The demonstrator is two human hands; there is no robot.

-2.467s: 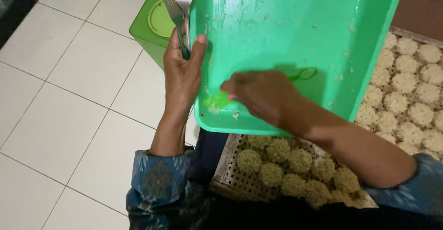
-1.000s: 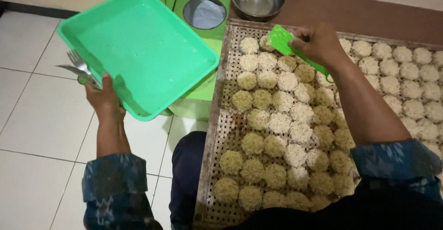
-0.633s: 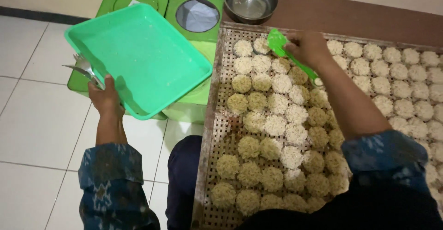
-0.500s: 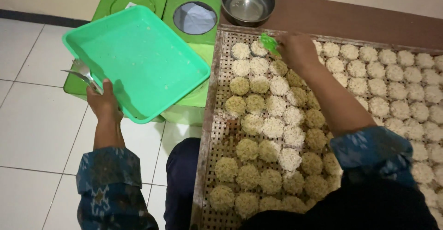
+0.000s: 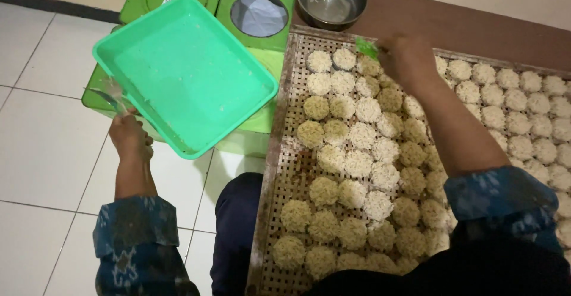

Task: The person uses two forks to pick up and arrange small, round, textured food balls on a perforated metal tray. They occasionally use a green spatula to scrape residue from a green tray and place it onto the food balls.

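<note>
The left hand (image 5: 128,135) is gripping the green tray (image 5: 184,73) by its near corner out over the floor, while the right hand (image 5: 407,58) is closing on a green scraper (image 5: 367,47) poking past its fingers above the noodle rack (image 5: 285,171).

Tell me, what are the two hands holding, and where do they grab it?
The left hand grips the green tray by its near corner, together with metal cutlery. The right hand pinches a small green scoop; exactly where is hidden.

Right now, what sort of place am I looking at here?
Probably a home or small workshop where snacks are made by hand on the floor. A woven drying rack is filled with round noodle-like cakes, a steel bowl sits beside it, and the floor is white tile.
</note>
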